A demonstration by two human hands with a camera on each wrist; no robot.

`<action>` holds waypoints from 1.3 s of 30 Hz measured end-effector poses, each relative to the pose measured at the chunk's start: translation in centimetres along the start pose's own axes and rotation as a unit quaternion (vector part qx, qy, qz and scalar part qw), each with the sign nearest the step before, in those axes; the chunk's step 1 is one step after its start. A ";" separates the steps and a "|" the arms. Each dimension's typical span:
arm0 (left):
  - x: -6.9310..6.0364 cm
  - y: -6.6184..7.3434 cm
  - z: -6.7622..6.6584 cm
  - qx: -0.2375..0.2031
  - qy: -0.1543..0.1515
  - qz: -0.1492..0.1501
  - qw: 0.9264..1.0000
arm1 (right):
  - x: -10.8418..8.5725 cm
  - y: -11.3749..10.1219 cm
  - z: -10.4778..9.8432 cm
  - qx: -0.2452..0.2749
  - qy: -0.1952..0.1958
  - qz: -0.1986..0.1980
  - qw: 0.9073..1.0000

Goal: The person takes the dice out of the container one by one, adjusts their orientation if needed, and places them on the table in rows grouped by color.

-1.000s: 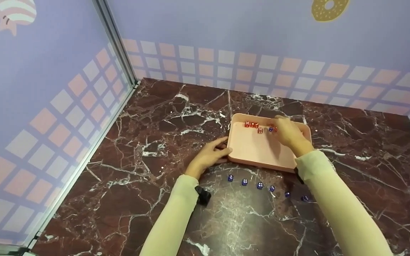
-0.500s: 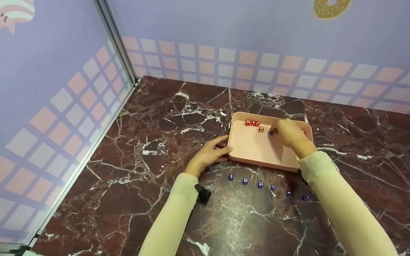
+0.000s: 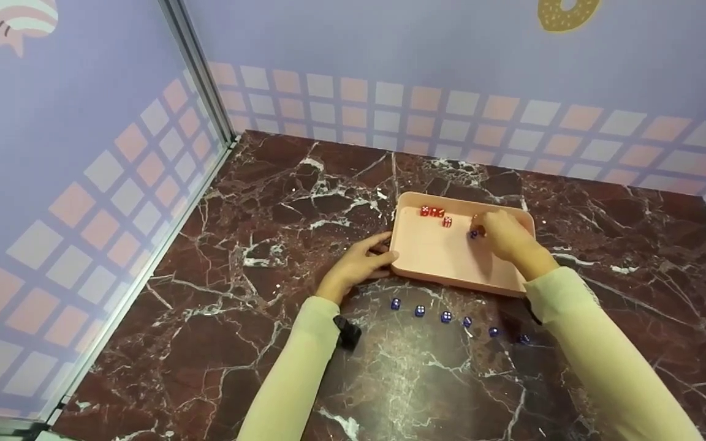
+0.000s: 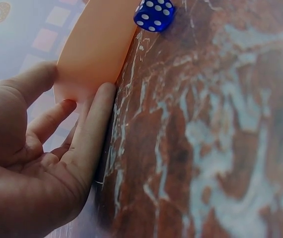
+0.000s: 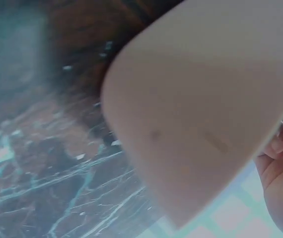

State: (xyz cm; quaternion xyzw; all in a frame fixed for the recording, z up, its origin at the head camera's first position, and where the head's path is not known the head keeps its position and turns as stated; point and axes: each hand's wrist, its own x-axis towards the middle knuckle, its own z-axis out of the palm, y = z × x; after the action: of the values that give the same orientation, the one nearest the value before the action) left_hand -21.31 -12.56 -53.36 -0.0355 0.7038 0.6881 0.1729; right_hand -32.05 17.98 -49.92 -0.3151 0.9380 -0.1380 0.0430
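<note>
Right hand (image 3: 503, 234) over the pink tray (image 3: 445, 278), I had its fingertips closed around a blue die (image 3: 474, 235), near some red dice (image 3: 447, 222). With my left hand (image 3: 356, 266), fingers spread, I touched the tray's left end; more blue dice (image 3: 446, 316) sat in a row on the worktop (image 3: 267, 343).

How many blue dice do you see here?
7: six blue dice in a slanting row on the table, nearer than the tray, and one blue die at the right hand, which may hide more.

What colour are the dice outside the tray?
Blue with white pips; the left wrist view shows one die best.
</note>
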 end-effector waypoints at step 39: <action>-0.2 0.0 0.2 0.003 0.005 -0.005 1.000 | -21.5 -0.5 0.0 0.001 -0.018 0.023 1.000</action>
State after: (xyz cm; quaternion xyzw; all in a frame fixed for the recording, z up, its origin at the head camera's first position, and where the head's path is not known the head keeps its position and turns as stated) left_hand -21.12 -12.41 -53.31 -0.0417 0.7065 0.6850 0.1727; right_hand -14.57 30.56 -49.87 -0.2962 0.9438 -0.1321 0.0632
